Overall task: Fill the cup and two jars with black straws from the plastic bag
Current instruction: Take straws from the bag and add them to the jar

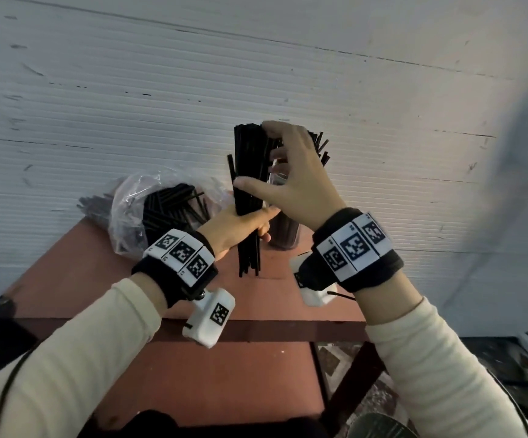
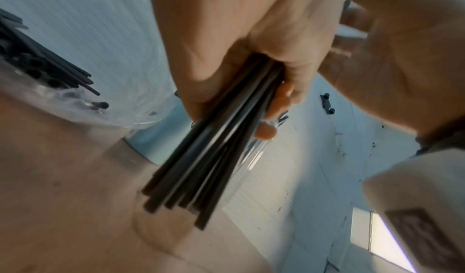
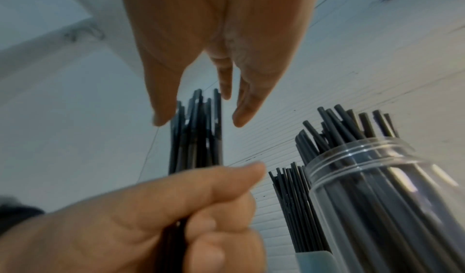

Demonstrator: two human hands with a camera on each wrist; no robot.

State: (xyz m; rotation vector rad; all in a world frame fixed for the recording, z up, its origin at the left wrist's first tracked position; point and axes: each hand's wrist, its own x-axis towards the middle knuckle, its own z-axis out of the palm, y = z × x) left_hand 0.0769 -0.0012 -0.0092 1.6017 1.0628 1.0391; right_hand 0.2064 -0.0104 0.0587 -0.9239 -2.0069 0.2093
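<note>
Clenched round the middle of a bundle of black straws (image 1: 248,172), the left hand (image 1: 234,229) holds them upright above the table (image 1: 247,374), lower ends hanging free and uneven, probably so the tops can be evened before loading. Right hand (image 1: 294,181) is released, fingers spread and lightly bent over the top ends of the bundle; in the right wrist view the fingertips (image 3: 161,118) sit just at the straw tips, touching or a hair off, cannot tell which. Looks like tapping or squaring the ends, or picking some off. Clear jar (image 3: 377,188) stands just beside the hands on the right side, already holding many straws that stick out of its mouth. Behind it a light blue cup (image 3: 314,261) also carries straws. Second jar not clearly made out; a dark container (image 1: 283,232) shows under the right hand in the head view, likely the same jar. Plastic bag (image 1: 136,213) lies on the table's far left corner against the white wall (image 1: 193,74), mouth open toward the hands, plenty of straws left inside. Judged well along, with this bundle probably bound for a container not yet full. Risk: loose straws slipping out of the bottom of the grip.
</note>
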